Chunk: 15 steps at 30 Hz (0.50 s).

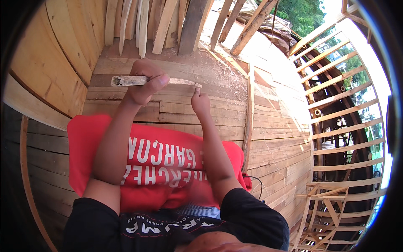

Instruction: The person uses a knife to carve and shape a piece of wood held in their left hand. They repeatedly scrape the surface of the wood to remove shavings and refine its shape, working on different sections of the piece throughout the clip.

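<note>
My left hand is closed around a worn, pale wooden stick held crosswise in front of me. The stick's thick, rough, darkened end sticks out to the left of the fist, and its slimmer part runs right to a narrow tip. At that tip is my right hand, its fingers curled and one digit against the end. The fingers' far side is hidden, so I cannot tell exactly how they pinch it. Below both hands a red cloth with white lettering covers my lap.
A plank floor lies beneath, with wood shavings scattered ahead. Upright boards stand along the far side. A plank wall rises at left. One long timber strip lies right of me, and a slatted railing bounds the right side.
</note>
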### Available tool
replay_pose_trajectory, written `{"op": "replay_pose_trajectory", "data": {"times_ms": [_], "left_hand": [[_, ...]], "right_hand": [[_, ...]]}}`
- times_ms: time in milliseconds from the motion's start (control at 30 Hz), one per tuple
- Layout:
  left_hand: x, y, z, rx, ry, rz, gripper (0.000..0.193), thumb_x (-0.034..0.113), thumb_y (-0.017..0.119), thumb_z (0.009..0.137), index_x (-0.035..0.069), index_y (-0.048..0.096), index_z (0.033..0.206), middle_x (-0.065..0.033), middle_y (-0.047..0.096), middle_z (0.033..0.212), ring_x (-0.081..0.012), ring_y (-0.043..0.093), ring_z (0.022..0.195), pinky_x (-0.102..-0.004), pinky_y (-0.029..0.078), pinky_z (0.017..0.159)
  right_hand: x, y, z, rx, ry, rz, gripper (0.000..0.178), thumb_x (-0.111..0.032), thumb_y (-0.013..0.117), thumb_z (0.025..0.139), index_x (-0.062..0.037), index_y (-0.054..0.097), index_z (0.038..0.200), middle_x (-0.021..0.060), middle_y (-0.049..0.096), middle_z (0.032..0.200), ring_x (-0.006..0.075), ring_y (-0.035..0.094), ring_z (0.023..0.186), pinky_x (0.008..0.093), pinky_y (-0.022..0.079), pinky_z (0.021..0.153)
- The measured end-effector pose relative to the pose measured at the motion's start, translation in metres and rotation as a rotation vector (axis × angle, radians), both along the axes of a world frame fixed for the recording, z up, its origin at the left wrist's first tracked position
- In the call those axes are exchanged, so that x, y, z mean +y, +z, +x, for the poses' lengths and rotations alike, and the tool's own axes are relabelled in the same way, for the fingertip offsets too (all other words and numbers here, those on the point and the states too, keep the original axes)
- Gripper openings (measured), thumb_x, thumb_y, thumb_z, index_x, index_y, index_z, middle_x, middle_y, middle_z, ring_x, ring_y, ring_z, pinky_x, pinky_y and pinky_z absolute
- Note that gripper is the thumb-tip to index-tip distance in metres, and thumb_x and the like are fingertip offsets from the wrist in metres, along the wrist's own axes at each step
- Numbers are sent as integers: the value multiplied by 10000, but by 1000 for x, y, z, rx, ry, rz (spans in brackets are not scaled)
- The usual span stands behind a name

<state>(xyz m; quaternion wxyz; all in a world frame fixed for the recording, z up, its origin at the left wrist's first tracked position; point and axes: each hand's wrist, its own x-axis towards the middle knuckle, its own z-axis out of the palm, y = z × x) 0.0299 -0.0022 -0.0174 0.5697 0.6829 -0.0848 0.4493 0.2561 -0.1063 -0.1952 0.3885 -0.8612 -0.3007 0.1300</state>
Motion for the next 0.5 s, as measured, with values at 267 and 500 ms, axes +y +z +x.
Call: {"op": "replay_pose_trajectory", "data": {"times_ms": [267,500], "left_hand": [[-24,5,19,-50,95,-150,464,123,611,824,40,271,519,-7,257,461,-114,240,422,-327,207,436],[-21,-7,16,-175,258,-322,433,50,495,933,92,261,570,21,261,512,-108,189,475,-320,201,492]], "right_hand": [[-18,-79,59,245,-274,-52,596,-370,365,1034,83,614,737,316,569,657,468,613,667,553,433,643],[9,38,-36,-81,243,214,567,-360,407,1029,66,594,705,284,559,621,417,606,607,516,431,597]]}}
